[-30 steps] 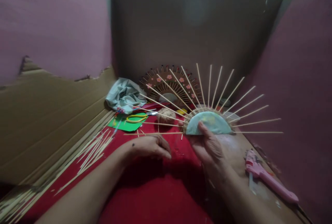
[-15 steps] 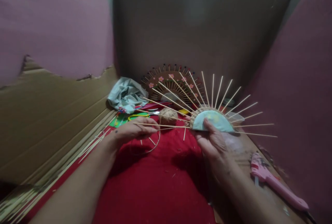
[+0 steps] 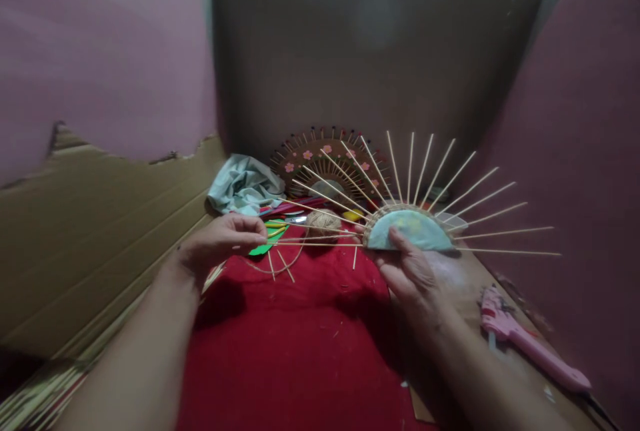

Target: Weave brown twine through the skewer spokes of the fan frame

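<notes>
My right hand (image 3: 407, 264) grips a half-round fan frame (image 3: 410, 231) by its pale blue cloth-covered base, the thumb lying on the front. Thin bamboo sticks (image 3: 423, 164) radiate from its curved rim, where twine is woven around them. Left of the frame, my left hand (image 3: 233, 238) is closed in a pinch on a strand of twine (image 3: 300, 259), level with the lowest left stick. Part of the strand droops in a loop below that stick. Behind the sticks sits a ball of twine (image 3: 324, 223).
A finished-looking fan with pink flowers (image 3: 327, 154) leans at the back. Nearby lie crumpled pale blue cloth (image 3: 245, 184) and yellow-handled scissors (image 3: 275, 228). A pink glue gun (image 3: 533, 348) rests right, on brown board. Loose sticks (image 3: 45, 394) line the left cardboard. Red cloth (image 3: 300, 364) covers the table.
My left hand has moved left, away from the frame, with the strand. My right hand still holds the fan frame, which has turned slightly.
</notes>
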`<state>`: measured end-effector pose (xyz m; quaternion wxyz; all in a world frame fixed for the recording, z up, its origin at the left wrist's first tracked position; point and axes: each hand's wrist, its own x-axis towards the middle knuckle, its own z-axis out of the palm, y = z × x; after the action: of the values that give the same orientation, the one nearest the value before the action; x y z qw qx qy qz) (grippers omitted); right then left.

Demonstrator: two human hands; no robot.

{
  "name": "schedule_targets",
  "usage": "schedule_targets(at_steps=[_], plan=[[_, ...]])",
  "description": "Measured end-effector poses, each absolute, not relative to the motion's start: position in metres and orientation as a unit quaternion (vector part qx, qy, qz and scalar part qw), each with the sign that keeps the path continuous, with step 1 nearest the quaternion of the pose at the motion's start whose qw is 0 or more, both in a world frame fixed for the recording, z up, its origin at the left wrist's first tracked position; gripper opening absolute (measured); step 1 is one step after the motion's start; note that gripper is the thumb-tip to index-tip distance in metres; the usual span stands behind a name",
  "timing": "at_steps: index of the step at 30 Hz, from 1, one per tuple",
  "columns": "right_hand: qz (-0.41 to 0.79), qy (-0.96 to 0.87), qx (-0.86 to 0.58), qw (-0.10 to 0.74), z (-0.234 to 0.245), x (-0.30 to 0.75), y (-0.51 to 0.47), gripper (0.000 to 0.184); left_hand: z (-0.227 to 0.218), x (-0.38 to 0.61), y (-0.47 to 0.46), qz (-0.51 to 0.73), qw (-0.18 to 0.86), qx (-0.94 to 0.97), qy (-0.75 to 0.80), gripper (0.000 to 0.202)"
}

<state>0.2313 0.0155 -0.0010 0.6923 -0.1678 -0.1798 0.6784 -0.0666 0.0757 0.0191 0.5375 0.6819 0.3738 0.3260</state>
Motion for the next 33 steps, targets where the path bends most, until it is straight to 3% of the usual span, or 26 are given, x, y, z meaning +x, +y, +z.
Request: schedule_targets(at_steps=[12, 19, 24, 26, 29, 33], plan=[[0.643, -0.188, -0.136, 0.73, 0.016, 0.233, 0.026, 0.027, 0.005, 0.0, 0.056, 0.087, 0.459, 0.825, 0.318, 0.012], [0.675, -0.096, -0.145, 0.717, 0.027, 0.223, 0.013, 0.018, -0.024, 0.061, 0.007, 0.089, 0.109, 0.971, 0.194, 0.018], [0.673, -0.088, -0.122, 0.724, 0.029, 0.226, 0.009, 0.017, -0.035, 0.046, 0.043, 0.161, 0.015, 0.916, 0.368, 0.015], [0.677, -0.104, -0.118, 0.719, 0.028, 0.227, 0.01, 0.016, -0.03, 0.041, 0.053, 0.278, 0.0, 0.854, 0.44, 0.017], [0.68, -0.101, -0.121, 0.716, 0.024, 0.226, 0.01, 0.015, -0.015, 0.045, 0.047, 0.445, 0.135, 0.777, 0.424, 0.025], [0.683, -0.107, -0.121, 0.712, 0.013, 0.223, 0.009, 0.012, -0.002, 0.063, 0.019, 0.415, 0.566, 0.606, 0.374, 0.03]])
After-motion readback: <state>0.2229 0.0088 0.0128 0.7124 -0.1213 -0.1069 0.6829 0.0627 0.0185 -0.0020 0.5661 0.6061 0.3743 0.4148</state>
